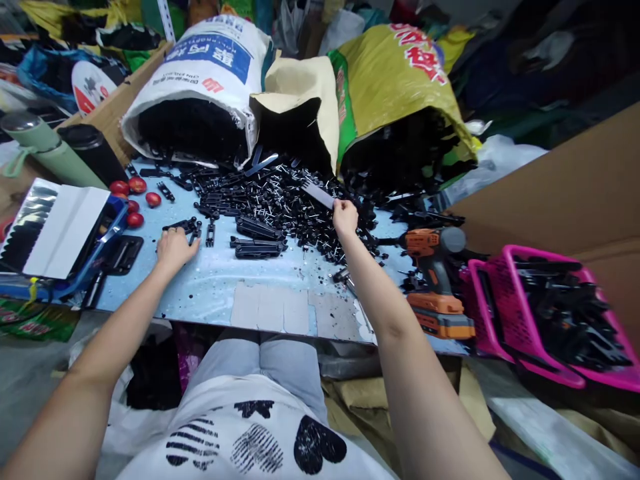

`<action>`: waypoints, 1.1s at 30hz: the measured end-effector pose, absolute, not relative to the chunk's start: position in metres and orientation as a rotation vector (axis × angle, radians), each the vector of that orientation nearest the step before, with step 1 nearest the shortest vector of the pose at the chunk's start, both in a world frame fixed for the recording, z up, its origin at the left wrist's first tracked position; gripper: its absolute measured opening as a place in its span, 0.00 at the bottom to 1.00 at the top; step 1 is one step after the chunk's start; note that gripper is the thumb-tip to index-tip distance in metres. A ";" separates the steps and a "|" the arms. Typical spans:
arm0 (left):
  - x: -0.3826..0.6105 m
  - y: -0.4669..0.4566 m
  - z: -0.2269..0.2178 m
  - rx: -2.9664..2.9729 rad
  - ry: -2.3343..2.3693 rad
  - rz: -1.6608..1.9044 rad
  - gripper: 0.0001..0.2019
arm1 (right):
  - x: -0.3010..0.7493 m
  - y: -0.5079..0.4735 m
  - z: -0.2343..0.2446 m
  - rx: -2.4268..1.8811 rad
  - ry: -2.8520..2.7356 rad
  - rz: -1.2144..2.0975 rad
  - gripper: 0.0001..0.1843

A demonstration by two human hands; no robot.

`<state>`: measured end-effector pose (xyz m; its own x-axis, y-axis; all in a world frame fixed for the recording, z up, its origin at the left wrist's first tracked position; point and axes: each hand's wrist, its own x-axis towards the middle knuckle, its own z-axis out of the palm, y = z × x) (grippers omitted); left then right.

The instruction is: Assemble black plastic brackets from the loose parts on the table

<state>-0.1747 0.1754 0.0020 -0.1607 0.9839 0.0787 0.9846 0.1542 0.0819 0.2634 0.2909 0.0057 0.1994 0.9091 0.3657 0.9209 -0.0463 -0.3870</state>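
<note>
My right hand (346, 219) pinches the near end of a flat grey strip with short prongs (320, 195) at its far end. The strip is held over a loose pile of small black parts and shiny pins (280, 193). On the left side of the table, my left hand (175, 250) lies palm down with the thumb spread. Its fingertips are at a few black plastic pieces (186, 224); whether they touch is hard to see. A single black link-shaped piece (211, 233) lies to its right. Stacked long black pieces (257, 248) sit between my hands.
An orange cordless drill (433, 280) stands by my right forearm, with pink baskets (515, 280) of black parts beyond. A white sack (200, 73), a paper bag (300, 80) and a yellow sack (395, 87) line the back. Red fruits (135, 200) and a blue tray (117, 220) are left.
</note>
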 end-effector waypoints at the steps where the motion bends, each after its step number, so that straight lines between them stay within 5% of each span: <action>1: -0.169 0.173 -0.002 -1.990 -2.423 -0.171 0.26 | 0.262 0.285 0.006 -1.967 -1.661 -0.071 0.24; 6: -0.159 0.166 -0.008 -1.930 -2.448 -0.346 0.21 | 0.240 0.272 0.015 -1.758 -1.989 -0.208 0.27; 14: -0.117 0.128 0.028 -2.252 -2.032 -1.293 0.18 | 0.218 0.285 0.034 -1.489 -2.243 -0.004 0.23; 23: -0.039 0.078 0.027 -2.749 -2.215 -2.024 0.20 | 0.175 0.160 0.044 -1.208 -1.628 1.239 0.32; 27: -0.032 0.068 0.027 -2.547 -2.302 -2.256 0.21 | 0.171 0.098 0.034 -1.091 -2.243 0.958 0.27; 33: -0.056 0.056 0.016 -2.349 -2.529 -2.111 0.20 | 0.196 0.051 0.023 -0.901 -2.900 0.603 0.17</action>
<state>-0.0563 0.0558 0.0161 -0.0728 0.9973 -0.0009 0.1771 0.0138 0.9841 0.1964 0.0512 0.0234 -0.8295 0.5540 -0.0706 0.5363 0.7548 -0.3776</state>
